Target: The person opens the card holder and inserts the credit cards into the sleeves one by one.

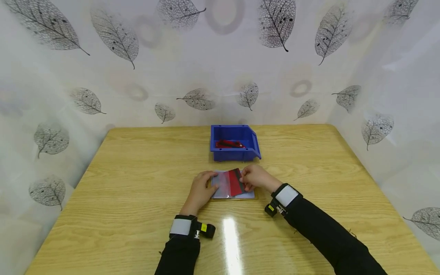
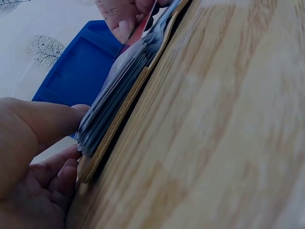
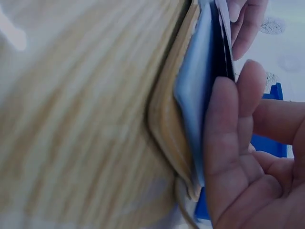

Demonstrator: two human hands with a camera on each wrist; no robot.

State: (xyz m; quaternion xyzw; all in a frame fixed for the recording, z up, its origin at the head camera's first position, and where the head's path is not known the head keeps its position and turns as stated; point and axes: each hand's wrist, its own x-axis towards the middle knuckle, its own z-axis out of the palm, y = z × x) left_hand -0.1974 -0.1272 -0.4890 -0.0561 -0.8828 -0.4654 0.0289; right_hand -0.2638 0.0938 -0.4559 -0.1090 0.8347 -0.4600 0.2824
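Card holder (image 1: 220,191), spread open with its clear sleeves facing up, lies on the wooden table (image 1: 137,183) at the middle of the frame, a little below centre. From where I stand, I see the person's left hand (image 1: 200,190) at its left edge, gripping the stack of sleeves between thumb and fingers. Their right hand (image 1: 256,177) pinches a red and black card (image 1: 235,182) by its dark right side; the card slants over the right part of the holder, next to a clear sleeve, and I cannot tell whether any of it is tucked inside. Seen from the left wrist, the tan cover (image 2: 119,121) has a stitched border and rests flat beneath the pages. Just above the holder in the frame stands a blue bin (image 1: 227,154), with red and black cards (image 1: 225,143) lying in it. Black sleeves and wrist straps (image 1: 181,226) enter from the bottom, and a pale curtain (image 1: 220,61) printed with grey leaves fills the upper frame.
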